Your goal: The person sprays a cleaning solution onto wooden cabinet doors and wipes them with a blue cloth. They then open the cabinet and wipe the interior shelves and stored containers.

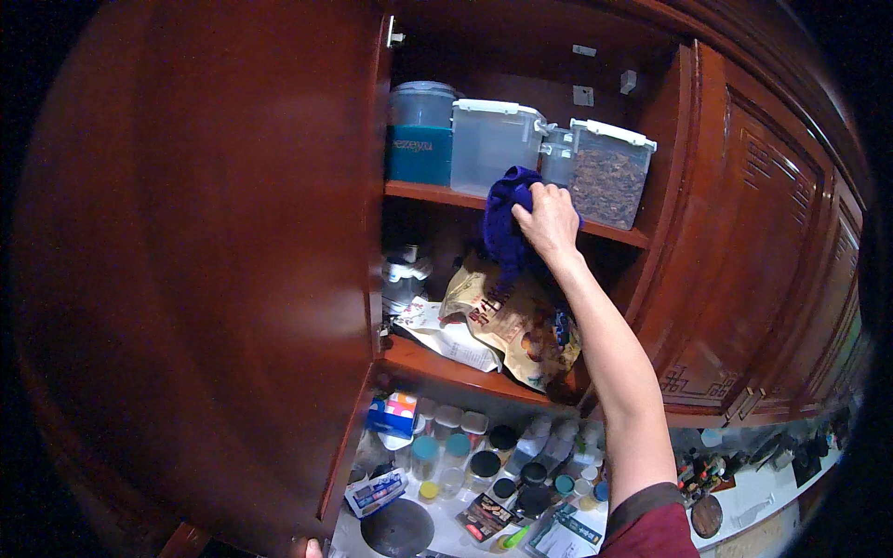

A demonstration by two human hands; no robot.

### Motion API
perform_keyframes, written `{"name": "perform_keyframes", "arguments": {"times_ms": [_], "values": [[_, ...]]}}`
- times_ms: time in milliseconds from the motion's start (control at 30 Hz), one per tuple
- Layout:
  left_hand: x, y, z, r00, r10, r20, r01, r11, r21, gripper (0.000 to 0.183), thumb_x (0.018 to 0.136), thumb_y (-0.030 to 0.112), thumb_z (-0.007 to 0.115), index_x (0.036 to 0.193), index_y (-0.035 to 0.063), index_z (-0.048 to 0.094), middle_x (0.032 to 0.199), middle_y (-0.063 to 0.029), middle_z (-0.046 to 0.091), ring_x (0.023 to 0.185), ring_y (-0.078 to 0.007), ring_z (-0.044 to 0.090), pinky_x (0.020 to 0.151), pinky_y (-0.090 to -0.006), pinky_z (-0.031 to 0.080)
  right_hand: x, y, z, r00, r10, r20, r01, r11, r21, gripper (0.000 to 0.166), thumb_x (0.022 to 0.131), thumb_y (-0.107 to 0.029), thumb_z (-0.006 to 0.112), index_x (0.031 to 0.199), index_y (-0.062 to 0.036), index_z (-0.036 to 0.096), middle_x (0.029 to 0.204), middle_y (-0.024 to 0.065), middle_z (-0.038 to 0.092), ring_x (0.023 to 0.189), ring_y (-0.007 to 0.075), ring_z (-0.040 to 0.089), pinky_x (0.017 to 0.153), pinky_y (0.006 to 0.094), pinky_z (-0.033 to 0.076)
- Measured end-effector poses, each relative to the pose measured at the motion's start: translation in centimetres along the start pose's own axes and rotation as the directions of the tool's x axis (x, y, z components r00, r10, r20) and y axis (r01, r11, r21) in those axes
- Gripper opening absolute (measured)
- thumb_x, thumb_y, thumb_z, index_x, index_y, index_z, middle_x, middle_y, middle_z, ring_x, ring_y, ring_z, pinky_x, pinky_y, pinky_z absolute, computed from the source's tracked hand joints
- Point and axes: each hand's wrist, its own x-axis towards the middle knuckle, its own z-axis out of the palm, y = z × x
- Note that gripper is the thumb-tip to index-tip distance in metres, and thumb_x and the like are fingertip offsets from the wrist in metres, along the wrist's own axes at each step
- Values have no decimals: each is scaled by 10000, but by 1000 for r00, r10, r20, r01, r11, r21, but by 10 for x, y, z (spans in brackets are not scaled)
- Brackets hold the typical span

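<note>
My right hand [551, 217] is closed on a purple cloth [506, 209], which hangs in folds at the front edge of the upper shelf [432, 193] in a wooden wall cabinet. Just behind the cloth stand a clear lidded plastic bin [492, 150] and, to its right, a clear bin of brown dried flakes [607, 178]. Below the cloth, a tan printed food bag [488, 300] and a white packet [450, 342] lie on the lower shelf. Only a fingertip or so of my left hand [313, 549] shows at the bottom, by the lower edge of the open cabinet door; its grip is hidden.
The large open door [209, 265] fills the left side. A teal box [418, 155] bears a round tub at the upper shelf's left. Several lidded jars [485, 464], packets and a dark round board [398, 528] cover the counter below. Closed cabinet doors [767, 230] extend right.
</note>
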Motion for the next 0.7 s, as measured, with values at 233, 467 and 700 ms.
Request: {"name": "perform_keyframes", "arguments": {"times_ms": [233,467,700], "values": [[-22,-79,18,900,404,-165,-257,796,548,422,750,129,814,1053,-64,593,1043,-191,638,897,-259,637,768,-357,527,4,-65,23,888,-283,-363,396,872,288,453,668,-160,775,1050,-35,567,1025,142,587,991,340,544,846,424,474],[32,36,-8,965,-254,-60,189,839,-510,385,750,20,778,1078,-72,598,1026,-170,647,897,-240,632,791,-348,532,66,-112,88,965,-257,54,236,939,250,187,815,-79,601,988,-20,560,1017,176,599,1029,364,563,850,462,508],[31,14,-11,972,-228,-59,187,900,-393,423,748,18,778,1109,-80,580,1030,-171,646,902,-243,633,791,-350,533,91,-99,63,954,-23,298,17,1000,25,230,900,-91,482,1115,-83,564,1138,243,538,1016,425,607,860,474,513]]}}
